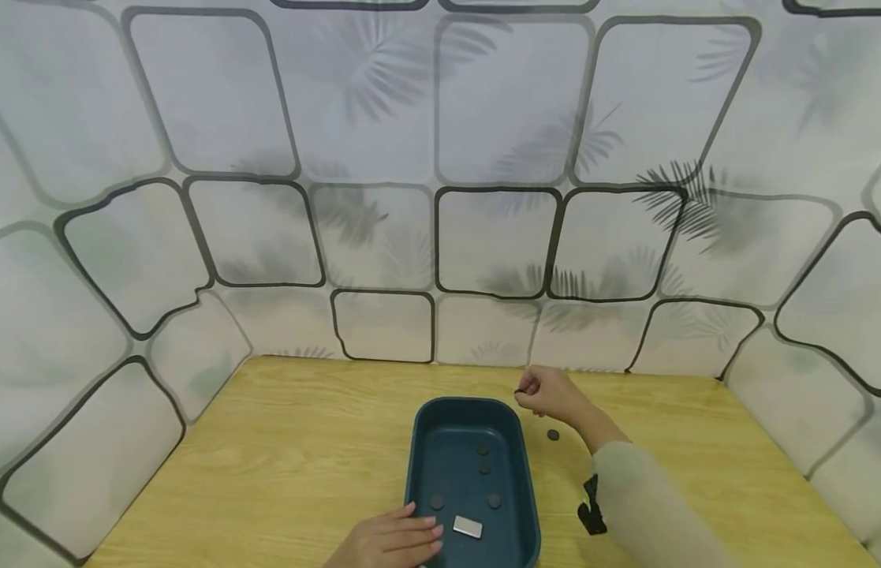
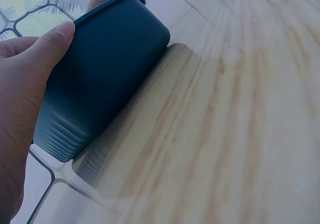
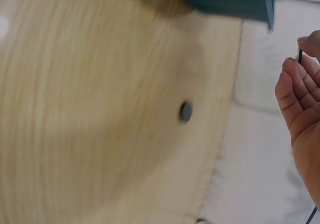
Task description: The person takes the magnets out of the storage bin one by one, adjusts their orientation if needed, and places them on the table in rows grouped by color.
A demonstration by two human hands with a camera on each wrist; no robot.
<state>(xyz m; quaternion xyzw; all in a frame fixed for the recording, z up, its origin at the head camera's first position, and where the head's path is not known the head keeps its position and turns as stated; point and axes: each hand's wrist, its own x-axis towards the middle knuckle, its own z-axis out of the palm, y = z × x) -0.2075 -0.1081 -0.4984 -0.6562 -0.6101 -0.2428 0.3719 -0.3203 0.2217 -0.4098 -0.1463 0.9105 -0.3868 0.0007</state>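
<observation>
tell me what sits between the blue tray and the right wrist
One small dark disc lies on the table there, seen in the head view.

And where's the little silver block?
In the head view, the silver block lies inside the blue tray, just right of the left hand, below two dark discs.

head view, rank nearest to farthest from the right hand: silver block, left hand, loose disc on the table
1. Loose disc: on the table, right of the tray
2. Silver block: inside the tray
3. Left hand: at the tray's left edge
</observation>
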